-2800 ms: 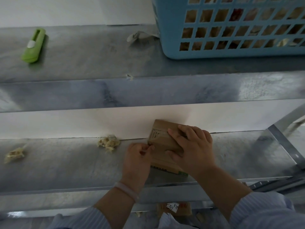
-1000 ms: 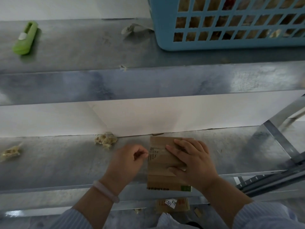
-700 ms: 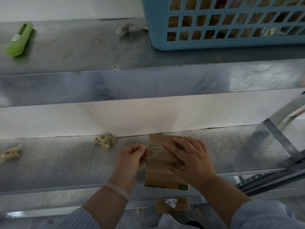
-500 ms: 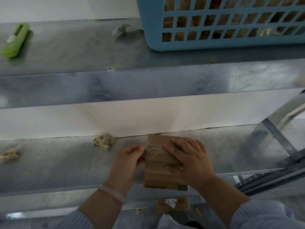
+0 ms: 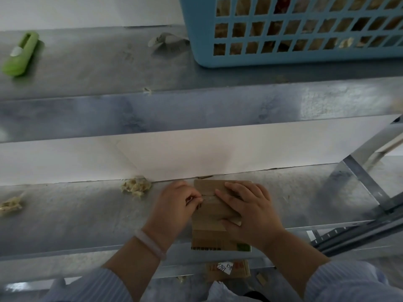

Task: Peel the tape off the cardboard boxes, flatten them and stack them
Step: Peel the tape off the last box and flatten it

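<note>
The small brown cardboard box (image 5: 209, 216) is being pressed down at the near edge of the grey metal shelf (image 5: 76, 214) by the spread right hand (image 5: 250, 212), while its clear tape strip (image 5: 207, 198) is being pinched by the left hand (image 5: 174, 205). The strip is likely best being pulled low and leftward, slowly.

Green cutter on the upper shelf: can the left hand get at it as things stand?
Probably yes, after letting go: the left hand pinches the tape on the cardboard box, but the green cutter lies in the open on the upper shelf, with nothing between.
</note>
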A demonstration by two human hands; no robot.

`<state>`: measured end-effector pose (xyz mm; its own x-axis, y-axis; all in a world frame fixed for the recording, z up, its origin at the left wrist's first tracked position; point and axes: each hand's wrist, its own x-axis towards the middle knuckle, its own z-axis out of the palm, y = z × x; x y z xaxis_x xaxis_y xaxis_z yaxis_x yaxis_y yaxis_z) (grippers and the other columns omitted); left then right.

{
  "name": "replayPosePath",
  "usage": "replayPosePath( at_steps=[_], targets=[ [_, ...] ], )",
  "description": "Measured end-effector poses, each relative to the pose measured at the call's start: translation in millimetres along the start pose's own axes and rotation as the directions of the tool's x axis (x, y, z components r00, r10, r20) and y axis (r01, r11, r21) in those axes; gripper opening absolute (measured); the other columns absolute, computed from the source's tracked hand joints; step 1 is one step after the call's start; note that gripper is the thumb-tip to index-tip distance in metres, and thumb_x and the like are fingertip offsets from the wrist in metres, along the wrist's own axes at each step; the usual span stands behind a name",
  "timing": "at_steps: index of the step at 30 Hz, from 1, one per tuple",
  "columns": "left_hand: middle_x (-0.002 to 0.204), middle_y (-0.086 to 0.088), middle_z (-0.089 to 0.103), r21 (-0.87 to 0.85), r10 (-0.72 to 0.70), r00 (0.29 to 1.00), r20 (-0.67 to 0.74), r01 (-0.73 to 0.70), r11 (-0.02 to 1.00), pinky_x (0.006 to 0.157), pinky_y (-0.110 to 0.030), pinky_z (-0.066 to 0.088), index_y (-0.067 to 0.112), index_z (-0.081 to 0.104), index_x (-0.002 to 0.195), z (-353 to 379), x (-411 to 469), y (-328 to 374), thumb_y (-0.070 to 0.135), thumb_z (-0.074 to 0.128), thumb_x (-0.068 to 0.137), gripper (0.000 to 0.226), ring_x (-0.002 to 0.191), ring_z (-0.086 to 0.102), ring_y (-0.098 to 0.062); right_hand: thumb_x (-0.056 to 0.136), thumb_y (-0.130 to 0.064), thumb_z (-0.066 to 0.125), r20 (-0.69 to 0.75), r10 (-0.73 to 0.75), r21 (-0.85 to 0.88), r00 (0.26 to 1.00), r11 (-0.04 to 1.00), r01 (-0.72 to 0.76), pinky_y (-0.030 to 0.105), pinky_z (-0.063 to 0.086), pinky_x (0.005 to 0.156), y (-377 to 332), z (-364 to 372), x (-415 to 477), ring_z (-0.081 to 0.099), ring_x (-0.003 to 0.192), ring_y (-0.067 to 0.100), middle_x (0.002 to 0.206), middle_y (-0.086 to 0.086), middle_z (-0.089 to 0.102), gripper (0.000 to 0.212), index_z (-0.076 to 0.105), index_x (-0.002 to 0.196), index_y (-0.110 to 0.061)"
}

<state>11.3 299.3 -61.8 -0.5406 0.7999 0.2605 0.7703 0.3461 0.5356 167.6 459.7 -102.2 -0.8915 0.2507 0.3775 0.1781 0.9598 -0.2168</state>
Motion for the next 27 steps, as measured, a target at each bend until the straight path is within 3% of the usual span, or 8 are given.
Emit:
replayPosePath(
  at_steps=[4,7,11,13,16,18,21,27],
  targets=[
    [0.087,0.009,0.062,0.164,0.214,0.974,0.068,-0.222,0.961,0.077,-0.026,0.043,0.018,0.073,0.082,0.7,-3.2,-2.1,0.042,0.048,0.091,0.036,0.081,0.055,-0.009,0.071,-0.042,0.058,0.082,0.065,0.230,0.995,0.970,-0.083,0.048,0.035,0.111,8.8,-7.7,-1.9,0.037,0.134,0.015,0.142,-0.005,0.047,0.082,0.036,0.149,-0.027],
    [0.095,0.010,0.058,0.238,0.201,0.977,0.071,-0.213,0.948,0.080,-0.028,0.046,0.022,0.065,0.087,-0.5,2.2,6.5,0.048,0.049,0.087,0.030,0.089,0.053,-0.010,0.075,-0.036,0.058,0.196,0.136,0.393,0.971,0.896,-0.205,0.041,0.031,0.116,14.6,-14.8,-8.5,0.022,0.142,0.007,0.149,-0.015,0.030,0.083,0.022,0.150,-0.039],
    [0.120,0.005,0.055,0.289,0.208,0.962,0.176,-0.252,0.924,0.097,-0.034,0.042,0.026,0.042,0.138,17.8,14.6,29.2,0.053,0.049,0.088,0.058,0.110,0.050,-0.016,0.078,-0.044,0.063,0.150,0.173,0.431,0.973,0.874,-0.222,0.038,0.043,0.108,17.7,-18.0,-13.4,0.032,0.138,0.005,0.153,-0.017,0.026,0.074,0.030,0.143,-0.041],
    [0.127,0.003,0.050,0.365,0.218,0.947,0.237,-0.294,0.883,0.098,-0.038,0.041,0.032,0.039,0.142,29.6,19.5,36.3,0.058,0.038,0.091,0.056,0.115,0.047,-0.020,0.076,-0.047,0.068,0.077,0.258,0.427,0.963,0.864,-0.266,0.032,0.047,0.103,17.1,-14.7,-18.2,0.040,0.131,0.006,0.151,-0.012,0.031,0.073,0.038,0.141,-0.031],
    [0.132,0.000,0.049,0.459,0.179,0.955,0.236,-0.272,0.846,0.095,-0.042,0.041,0.036,0.045,0.138,37.1,19.8,32.7,0.060,0.026,0.094,0.054,0.115,0.047,-0.025,0.074,-0.034,0.080,0.088,0.537,0.496,0.839,0.707,-0.505,0.028,0.046,0.101,15.0,-10.6,-33.9,0.049,0.120,0.006,0.142,-0.010,0.041,0.076,0.043,0.140,-0.023],
    [0.136,-0.001,0.049,0.479,0.175,0.956,0.236,-0.271,0.835,0.096,-0.044,0.040,0.036,0.043,0.140,40.3,16.3,27.8,0.060,0.021,0.096,0.056,0.118,0.046,-0.026,0.079,-0.031,0.077,0.209,0.623,0.566,0.754,0.552,-0.613,0.031,0.051,0.098,12.0,-11.1,-43.4,0.058,0.110,0.002,0.126,-0.015,0.056,0.057,0.055,0.131,-0.031],
    [0.136,-0.003,0.052,0.478,0.177,0.956,0.233,-0.272,0.835,0.096,-0.045,0.039,0.034,0.045,0.140,42.2,13.1,28.6,0.059,0.017,0.096,0.058,0.118,0.046,-0.028,0.091,-0.024,0.065,0.249,0.624,0.490,0.741,0.578,-0.652,0.022,0.056,0.083,6.9,-11.9,-52.3,0.064,0.087,-0.008,0.092,-0.025,0.067,0.024,0.065,0.095,-0.048],
    [0.134,-0.004,0.054,0.476,0.170,0.956,0.239,-0.269,0.837,0.093,-0.044,0.039,0.032,0.049,0.138,43.4,14.3,31.0,0.059,0.019,0.096,0.059,0.116,0.048,-0.028,0.087,-0.031,0.071,0.252,0.768,0.549,0.589,0.388,-0.740,0.010,0.052,0.073,-4.6,-7.2,-53.6,0.062,0.080,-0.010,0.085,-0.021,0.068,0.010,0.069,0.095,-0.036]
  ],
)
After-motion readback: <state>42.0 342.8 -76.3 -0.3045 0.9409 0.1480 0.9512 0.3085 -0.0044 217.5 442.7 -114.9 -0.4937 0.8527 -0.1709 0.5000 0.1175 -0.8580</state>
